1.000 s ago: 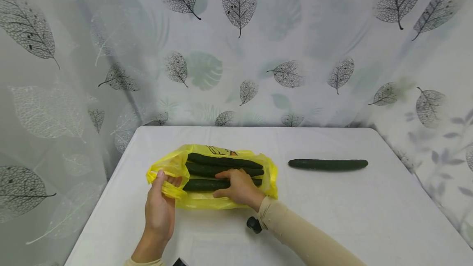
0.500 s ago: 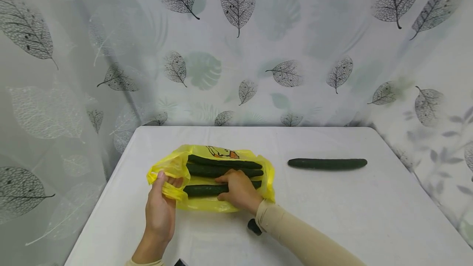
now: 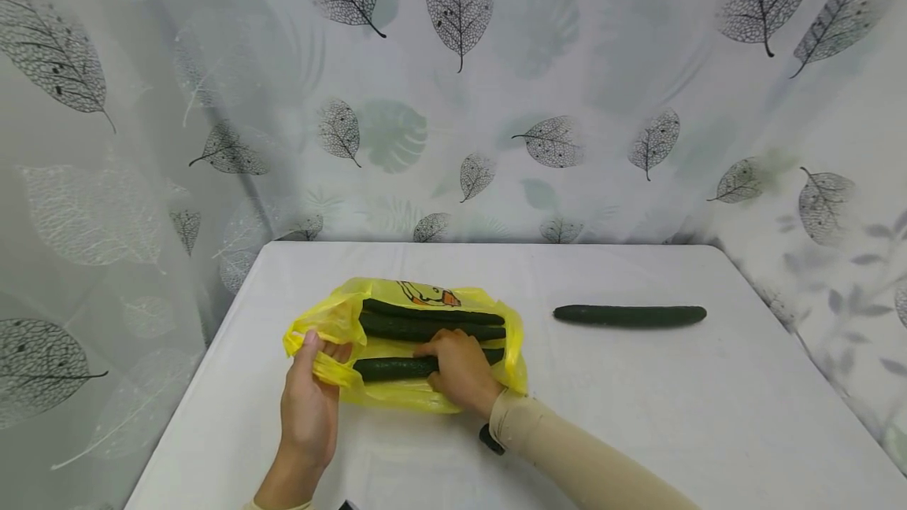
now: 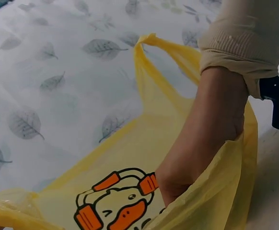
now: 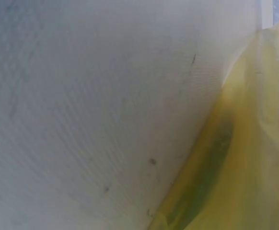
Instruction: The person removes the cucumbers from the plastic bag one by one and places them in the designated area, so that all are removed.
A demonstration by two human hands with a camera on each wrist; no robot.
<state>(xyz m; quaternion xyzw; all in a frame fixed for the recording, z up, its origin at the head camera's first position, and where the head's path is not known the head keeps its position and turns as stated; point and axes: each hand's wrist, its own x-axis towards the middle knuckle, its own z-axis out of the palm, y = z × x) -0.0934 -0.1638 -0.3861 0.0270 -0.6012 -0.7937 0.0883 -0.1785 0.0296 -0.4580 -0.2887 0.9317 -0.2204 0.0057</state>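
A yellow plastic bag (image 3: pixel 411 396) with a printed duck lies with its mouth open in the head view. Inside it are a back cucumber (image 3: pixel 428 311), a middle cucumber (image 3: pixel 404 327) and a front cucumber (image 3: pixel 395 369), roughly parallel. My left hand (image 3: pixel 309 408) grips the bag's left edge, fingers curled into the plastic. Reaching into the bag, my right hand (image 3: pixel 464 368) has its thumb and fingers around the front cucumber. The left wrist view shows the right hand (image 4: pixel 197 148) partly hidden by the bag. Through the plastic, the right wrist view shows a blurred green shape.
One more cucumber (image 3: pixel 629 315) lies on the white table (image 3: pixel 638 400) to the right of the bag. A leaf-patterned curtain (image 3: pixel 453 101) stands behind and beside the table. A bag handle (image 4: pixel 144 62) sticks up in the left wrist view.
My right hand has drawn the front cucumber slightly toward me, widening the gap to the middle one. The bag's near side bulges further forward. My left hand keeps its grip almost unmoved.
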